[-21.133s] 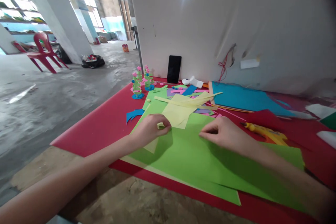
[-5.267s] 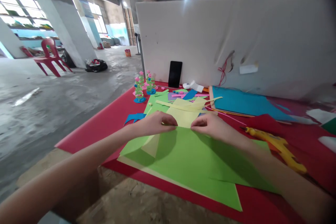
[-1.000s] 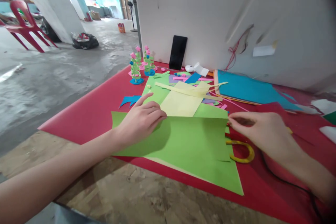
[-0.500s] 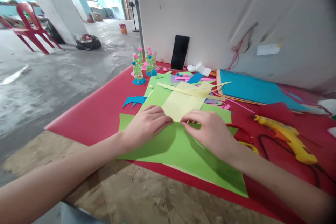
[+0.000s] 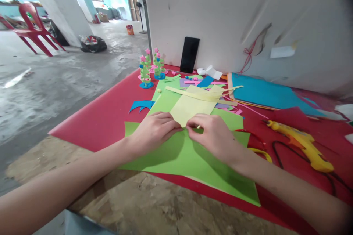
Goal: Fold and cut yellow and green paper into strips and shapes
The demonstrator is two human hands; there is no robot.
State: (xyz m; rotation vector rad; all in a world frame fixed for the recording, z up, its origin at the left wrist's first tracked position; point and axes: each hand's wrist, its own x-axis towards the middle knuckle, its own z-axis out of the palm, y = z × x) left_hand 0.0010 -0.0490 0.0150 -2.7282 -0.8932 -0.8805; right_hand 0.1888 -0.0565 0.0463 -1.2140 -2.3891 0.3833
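A large sheet of green paper (image 5: 168,158) lies near the front edge of the red-covered table, its far edge pinched up by both hands. My left hand (image 5: 154,132) is closed, thumb and fingertips on that edge. Close beside it, my right hand (image 5: 212,136) pinches the same edge, and the two sets of fingertips almost meet. Just beyond them is a pale yellow sheet (image 5: 190,102) with thin yellow strips across it. Scissors with red and yellow handles (image 5: 260,151) are partly hidden behind my right wrist.
On the right rests a yellow glue gun (image 5: 303,141) with a black cord. Blue sheets (image 5: 264,93) are stacked behind it. Small paper plants with stars (image 5: 145,73) stand at the back left, and a phone (image 5: 189,55) leans on the wall. Blue scraps (image 5: 140,105) lie at left.
My right hand has slid slightly left along the paper's edge, closer to my left hand. The green sheet's near edge has shifted a little. My left hand stays nearly in place.
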